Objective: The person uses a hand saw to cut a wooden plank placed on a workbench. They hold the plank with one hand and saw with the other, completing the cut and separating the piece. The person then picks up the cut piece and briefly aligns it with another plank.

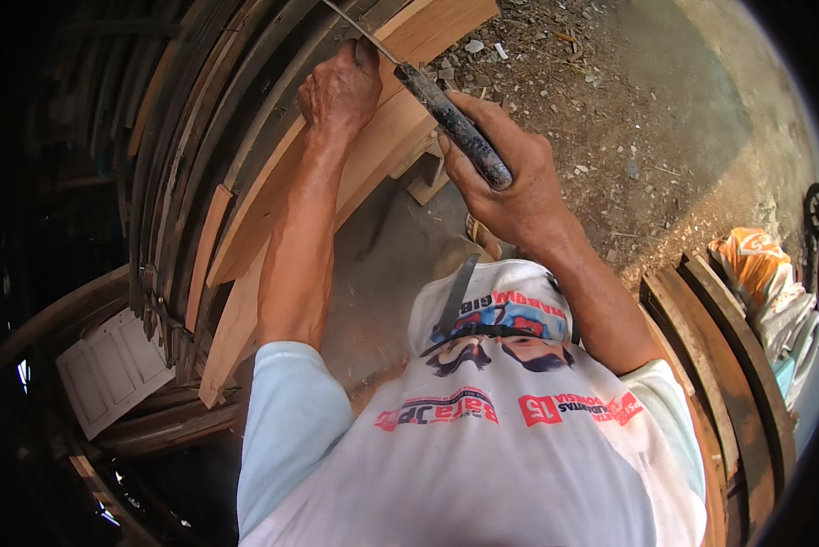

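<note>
My right hand (pixel 510 173) is wrapped around the thick, worn black handle of a hand tool (pixel 455 128). From the handle a thin metal shaft or edge-on blade runs up and left, past the top of the view, so its kind cannot be told. My left hand (pixel 341 91) is a closed fist against the upper edge of a light brown plank (pixel 286 187), just left of the tool's metal part. What its curled fingers grip is hidden. Below that plank lies a second light wooden board (pixel 382 137), slanting from lower left to upper right.
Several long, dark boards (pixel 186 137) stand stacked on the left, near a pale panelled door (pixel 113 369). Wood offcuts (pixel 425 182) sit beneath the boards. Debris covers the dirt ground (pixel 619 137). At right are more planks (pixel 738 365) and an orange and white bag (pixel 756 264).
</note>
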The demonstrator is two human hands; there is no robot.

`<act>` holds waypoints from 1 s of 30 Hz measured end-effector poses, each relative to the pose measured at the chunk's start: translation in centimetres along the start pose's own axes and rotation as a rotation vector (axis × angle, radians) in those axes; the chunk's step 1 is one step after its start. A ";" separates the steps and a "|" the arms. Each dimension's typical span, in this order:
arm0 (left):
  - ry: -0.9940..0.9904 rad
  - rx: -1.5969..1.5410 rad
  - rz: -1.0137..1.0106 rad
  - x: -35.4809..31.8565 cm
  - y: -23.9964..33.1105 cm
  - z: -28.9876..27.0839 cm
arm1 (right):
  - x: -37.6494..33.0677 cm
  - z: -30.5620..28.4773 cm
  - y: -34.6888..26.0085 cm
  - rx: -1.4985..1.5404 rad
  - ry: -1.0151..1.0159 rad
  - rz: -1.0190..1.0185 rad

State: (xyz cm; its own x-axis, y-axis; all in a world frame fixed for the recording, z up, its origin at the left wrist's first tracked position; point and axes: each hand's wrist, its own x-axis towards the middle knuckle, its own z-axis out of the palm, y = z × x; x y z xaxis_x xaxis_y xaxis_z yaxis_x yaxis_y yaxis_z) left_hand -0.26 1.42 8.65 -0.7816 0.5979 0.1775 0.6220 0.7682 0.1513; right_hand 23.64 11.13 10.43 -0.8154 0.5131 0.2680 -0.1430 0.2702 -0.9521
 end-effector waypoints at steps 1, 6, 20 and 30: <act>-0.018 0.005 -0.014 0.4 -0.3 -0.2 | 0.4 0.3 0.2 -0.007 0.003 -0.008; -0.017 -0.002 -0.034 1.0 -1.0 -0.3 | -5.7 -3.9 -3.0 -0.046 0.024 0.071; -0.069 -0.018 0.013 0.7 -0.3 -0.7 | 3.6 3.9 3.9 0.057 0.108 -0.065; -0.095 -0.109 0.048 0.1 -1.2 3.1 | 1.6 3.7 5.6 0.043 0.087 0.044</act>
State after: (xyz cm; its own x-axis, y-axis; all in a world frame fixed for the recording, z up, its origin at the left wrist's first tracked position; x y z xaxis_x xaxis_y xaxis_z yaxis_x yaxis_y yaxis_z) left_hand -1.20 1.30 5.47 -0.7488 0.6559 0.0953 0.6558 0.7123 0.2502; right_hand 19.46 10.50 5.01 -0.7700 0.5929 0.2357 -0.1333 0.2118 -0.9682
